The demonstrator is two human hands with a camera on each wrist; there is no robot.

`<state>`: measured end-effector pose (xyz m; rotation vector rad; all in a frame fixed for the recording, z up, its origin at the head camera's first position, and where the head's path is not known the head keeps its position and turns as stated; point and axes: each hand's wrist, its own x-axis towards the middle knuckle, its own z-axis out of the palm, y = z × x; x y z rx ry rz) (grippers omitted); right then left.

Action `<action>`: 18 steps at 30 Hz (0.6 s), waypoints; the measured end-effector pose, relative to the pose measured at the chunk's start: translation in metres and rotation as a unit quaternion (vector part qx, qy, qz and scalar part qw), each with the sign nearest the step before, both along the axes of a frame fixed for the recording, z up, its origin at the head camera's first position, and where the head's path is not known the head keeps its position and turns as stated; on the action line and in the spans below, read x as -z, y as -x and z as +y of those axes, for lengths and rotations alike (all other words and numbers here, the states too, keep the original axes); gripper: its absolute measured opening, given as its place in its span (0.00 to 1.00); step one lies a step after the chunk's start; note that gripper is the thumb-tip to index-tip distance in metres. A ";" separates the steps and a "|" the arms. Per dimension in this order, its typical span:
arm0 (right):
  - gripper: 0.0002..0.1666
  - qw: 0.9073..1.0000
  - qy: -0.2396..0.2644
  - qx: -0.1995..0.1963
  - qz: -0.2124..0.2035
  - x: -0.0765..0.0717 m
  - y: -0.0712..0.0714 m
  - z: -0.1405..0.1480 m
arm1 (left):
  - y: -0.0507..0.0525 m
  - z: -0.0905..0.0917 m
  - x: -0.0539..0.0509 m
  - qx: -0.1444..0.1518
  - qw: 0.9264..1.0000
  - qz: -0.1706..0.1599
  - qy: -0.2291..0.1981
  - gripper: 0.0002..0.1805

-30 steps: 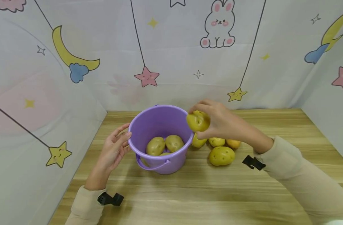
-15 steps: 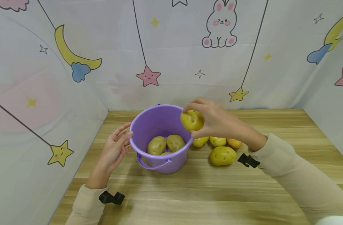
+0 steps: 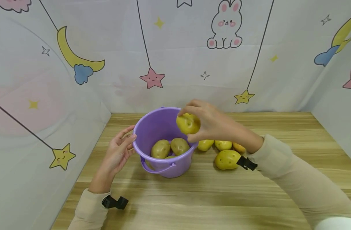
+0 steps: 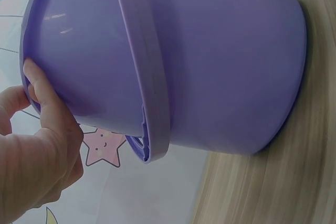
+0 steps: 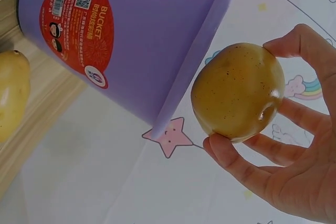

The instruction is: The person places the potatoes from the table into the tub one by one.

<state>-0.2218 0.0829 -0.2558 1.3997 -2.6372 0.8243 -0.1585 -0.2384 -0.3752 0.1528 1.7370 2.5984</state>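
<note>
A purple bucket (image 3: 175,167) stands on the wooden table with several potatoes (image 3: 160,149) inside. My left hand (image 3: 116,153) holds the bucket's left rim, thumb at the edge; the left wrist view shows the same hand (image 4: 44,145) pinching the rim (image 4: 31,51). Over the right part of the bucket's opening, my right hand (image 3: 211,123) grips a yellow potato (image 3: 188,124) between thumb and fingers. Seen from the right wrist, that potato (image 5: 239,92) is in the fingertips of my right hand (image 5: 294,156), beside the bucket's rim (image 5: 197,51).
Right of the bucket lie several more potatoes (image 3: 227,159), with an orange-yellow one (image 3: 239,147) partly behind my right forearm. A printed cloth (image 3: 181,57) hangs behind the table (image 3: 192,201) and along its sides. A red label (image 5: 79,30) is on the bucket.
My right hand has moved left with its potato, from beside the bucket's right rim to above the opening. My left hand keeps its hold on the rim.
</note>
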 end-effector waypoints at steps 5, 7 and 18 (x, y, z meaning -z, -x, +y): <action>0.32 1.000 0.006 -0.011 0.001 0.001 -0.001 -0.007 | 0.000 0.001 0.000 0.000 1.000 0.001 0.000 0.22; 0.32 1.000 0.005 -0.014 0.001 0.001 -0.001 -0.009 | 0.000 0.001 0.001 0.000 1.000 0.002 -0.001 0.22; 0.33 1.000 -0.009 -0.022 0.008 0.009 -0.001 -0.017 | -0.001 0.001 0.001 0.002 1.000 0.001 -0.009 0.23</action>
